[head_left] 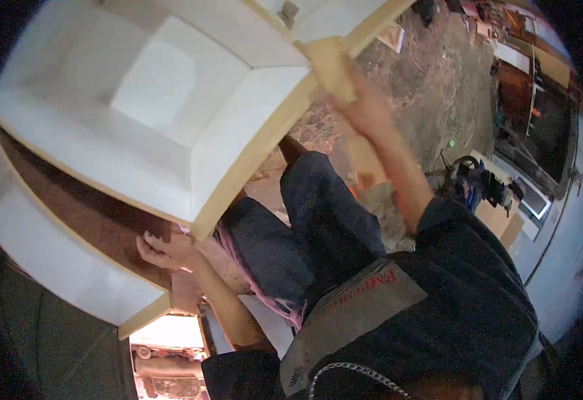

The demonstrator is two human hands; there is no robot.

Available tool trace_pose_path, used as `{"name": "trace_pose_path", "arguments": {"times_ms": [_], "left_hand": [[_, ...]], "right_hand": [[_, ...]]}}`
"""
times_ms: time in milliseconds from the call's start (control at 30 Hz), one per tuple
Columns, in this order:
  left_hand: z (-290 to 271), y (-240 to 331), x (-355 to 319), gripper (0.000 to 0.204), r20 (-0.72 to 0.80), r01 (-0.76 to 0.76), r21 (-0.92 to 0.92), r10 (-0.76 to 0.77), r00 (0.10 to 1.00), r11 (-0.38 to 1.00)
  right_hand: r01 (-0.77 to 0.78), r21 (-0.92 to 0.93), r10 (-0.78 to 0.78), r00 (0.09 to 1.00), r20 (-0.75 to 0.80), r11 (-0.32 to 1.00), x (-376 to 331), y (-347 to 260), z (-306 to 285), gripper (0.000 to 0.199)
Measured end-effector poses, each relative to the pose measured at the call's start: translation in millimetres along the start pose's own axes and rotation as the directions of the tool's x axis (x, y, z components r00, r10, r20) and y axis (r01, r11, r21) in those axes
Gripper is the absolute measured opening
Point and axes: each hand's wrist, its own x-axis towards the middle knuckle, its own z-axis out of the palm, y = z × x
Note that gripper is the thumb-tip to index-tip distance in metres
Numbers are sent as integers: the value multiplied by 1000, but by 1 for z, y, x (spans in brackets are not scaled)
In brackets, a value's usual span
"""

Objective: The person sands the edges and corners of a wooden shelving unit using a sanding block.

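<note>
A large white cabinet-like unit (221,157) with open compartments and pale yellow-tan edges fills the upper left. At its right corner my right hand (366,110), smeared by motion, grips a flat, pale yellow piece (331,67) pressed to the edge. Whether that piece is sandpaper, cloth or something else I cannot make out. My left hand (166,252) is below the unit's lower corner, holding nothing, with its fingers apart and slightly bent. Beside it is a dark gap between the unit and a lower white panel (71,243) with the same tan edging.
My knees in dark trousers (331,207) are under the unit's near edge. The rough, stained floor (431,87) stretches to the upper right. Tools and dark items (481,183) lie at the right, near a white-framed panel (535,198). A vehicle (168,377) shows through a bright opening at lower left.
</note>
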Motion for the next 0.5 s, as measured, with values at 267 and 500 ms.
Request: {"name": "trace_pose_path", "arguments": {"times_ms": [267, 500], "left_hand": [[95, 74, -92, 40, 185, -261, -38, 264, 947, 964], [145, 99, -128, 47, 236, -64, 316, -13, 972, 947]], "right_hand": [[336, 134, -360, 819, 448, 932, -60, -43, 35, 79], [-33, -180, 8, 990, -142, 983, 113, 105, -82, 60]]}}
